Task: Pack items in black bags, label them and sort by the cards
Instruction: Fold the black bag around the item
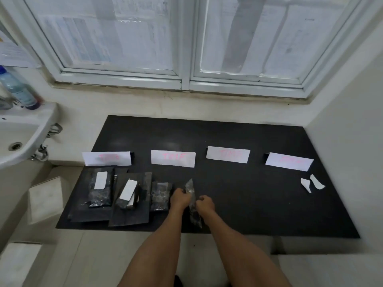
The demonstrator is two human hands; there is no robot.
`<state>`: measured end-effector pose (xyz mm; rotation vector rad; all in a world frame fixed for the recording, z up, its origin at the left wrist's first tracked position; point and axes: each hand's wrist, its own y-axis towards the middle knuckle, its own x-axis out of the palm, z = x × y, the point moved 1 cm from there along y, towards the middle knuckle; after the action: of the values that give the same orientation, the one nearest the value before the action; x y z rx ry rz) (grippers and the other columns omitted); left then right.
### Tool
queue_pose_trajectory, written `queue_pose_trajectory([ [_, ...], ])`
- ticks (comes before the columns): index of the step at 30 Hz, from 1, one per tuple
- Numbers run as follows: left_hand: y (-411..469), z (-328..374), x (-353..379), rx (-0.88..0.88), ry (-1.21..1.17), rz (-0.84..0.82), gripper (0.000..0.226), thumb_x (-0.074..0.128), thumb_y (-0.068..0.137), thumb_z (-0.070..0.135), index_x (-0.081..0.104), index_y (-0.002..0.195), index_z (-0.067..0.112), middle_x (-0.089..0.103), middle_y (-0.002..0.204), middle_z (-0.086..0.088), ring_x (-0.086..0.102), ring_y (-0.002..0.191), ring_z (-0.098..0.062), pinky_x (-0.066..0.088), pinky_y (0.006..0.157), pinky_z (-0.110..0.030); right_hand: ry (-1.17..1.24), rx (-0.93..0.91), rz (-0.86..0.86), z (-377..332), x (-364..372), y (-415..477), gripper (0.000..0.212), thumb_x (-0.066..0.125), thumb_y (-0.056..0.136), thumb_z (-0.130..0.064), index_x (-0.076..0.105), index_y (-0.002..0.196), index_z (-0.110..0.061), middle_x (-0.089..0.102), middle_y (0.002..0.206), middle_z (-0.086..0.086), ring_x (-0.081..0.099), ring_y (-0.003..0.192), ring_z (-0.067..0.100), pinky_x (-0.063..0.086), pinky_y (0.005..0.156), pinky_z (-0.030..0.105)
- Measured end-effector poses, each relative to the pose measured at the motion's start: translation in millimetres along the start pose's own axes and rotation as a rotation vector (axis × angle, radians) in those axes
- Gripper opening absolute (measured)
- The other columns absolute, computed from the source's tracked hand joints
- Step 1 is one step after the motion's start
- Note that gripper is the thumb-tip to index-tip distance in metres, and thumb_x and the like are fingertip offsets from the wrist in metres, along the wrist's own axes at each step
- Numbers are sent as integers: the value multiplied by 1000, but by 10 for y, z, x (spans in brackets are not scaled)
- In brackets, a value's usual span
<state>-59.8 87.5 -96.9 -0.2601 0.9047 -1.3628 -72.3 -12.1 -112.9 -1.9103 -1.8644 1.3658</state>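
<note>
Both my hands hold one shiny black bag upright and edge-on over the black mat. My left hand grips its upper left edge; my right hand grips its right side lower down. Several white cards with pink writing stand in a row across the mat: the far-left card, a second card, a third card and the far-right card. Below the far-left card lie two packed black bags with white labels. A third packed bag without a label lies beside my left hand.
Two small white label scraps lie at the mat's right, under the far-right card. A white sink with a bottle on its rim stands at the left. A window and wall close off the back and right.
</note>
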Motion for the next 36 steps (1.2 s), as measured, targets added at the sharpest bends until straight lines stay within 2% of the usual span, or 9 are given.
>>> queue_pose_trajectory([
  [4, 42, -127, 206, -128, -131, -106, 38, 46, 91, 20, 58, 120, -3, 61, 121, -25, 60, 112, -36, 50, 99, -45, 54, 4, -67, 81, 3, 46, 17, 47, 81, -3, 64, 83, -3, 64, 93, 19, 58, 85, 26, 50, 76, 39],
  [6, 57, -146, 233, -160, -170, -105, 38, 48, 92, 23, 61, 115, -4, 63, 117, -25, 62, 100, -32, 52, 86, -40, 62, 13, -65, 95, -2, 51, 20, 47, 81, -3, 55, 64, -9, 59, 82, 15, 54, 78, 23, 44, 67, 34],
  [9, 57, -108, 251, -217, -242, -110, 20, 50, 86, 11, 63, 94, -2, 62, 97, -24, 56, 83, -26, 49, 71, -34, 84, 47, -61, 135, -33, 68, 28, 49, 82, -7, 48, 56, -14, 58, 81, 13, 54, 77, 23, 42, 66, 33],
  [11, 70, -86, 256, -248, -277, -111, 11, 49, 82, 3, 60, 81, 2, 60, 90, -17, 58, 85, -28, 53, 72, -36, 91, 52, -61, 154, -74, 74, 24, 49, 82, -7, 52, 58, -12, 60, 82, 15, 57, 78, 24, 45, 69, 34],
  [15, 48, 9, 378, -201, -232, -126, 18, 57, 80, -8, 61, 67, 4, 61, 82, -17, 60, 80, -29, 55, 72, -38, 109, 19, -28, 179, -284, 97, 21, 48, 81, -6, 61, 65, -11, 62, 82, 14, 56, 78, 24, 41, 67, 33],
  [20, 2, 335, 783, -63, -134, -124, 29, 64, 78, -6, 69, 106, 1, 69, 105, -21, 66, 101, -34, 56, 90, -45, 162, 2, 63, 238, -807, 165, 28, 49, 84, -8, 73, 96, -14, 70, 98, 6, 65, 93, 24, 51, 78, 32],
  [26, -168, 980, 1690, 17, -99, -225, 38, 62, 78, -4, 65, 116, 3, 67, 111, -23, 64, 105, -38, 55, 91, -46, 202, -6, 172, 539, -1844, 347, 28, 53, 82, -6, 74, 99, -11, 72, 103, 9, 66, 96, 25, 55, 87, 39],
  [30, -262, 1434, 2470, 35, -136, -319, 28, 57, 86, -2, 64, 113, -1, 65, 107, -26, 64, 95, -37, 54, 84, -44, 214, 21, 266, 877, -2682, 573, 30, 56, 82, -8, 74, 105, -12, 72, 110, 8, 65, 104, 25, 52, 91, 34],
  [36, -372, 2041, 3505, 6, -213, -519, 26, 41, 84, -16, 63, 79, -4, 59, 72, -18, 59, 60, -24, 53, 55, -29, 202, 111, 395, 1432, -3776, 1023, 31, 55, 84, -8, 73, 108, -10, 69, 118, 9, 61, 113, 28, 48, 95, 31],
])
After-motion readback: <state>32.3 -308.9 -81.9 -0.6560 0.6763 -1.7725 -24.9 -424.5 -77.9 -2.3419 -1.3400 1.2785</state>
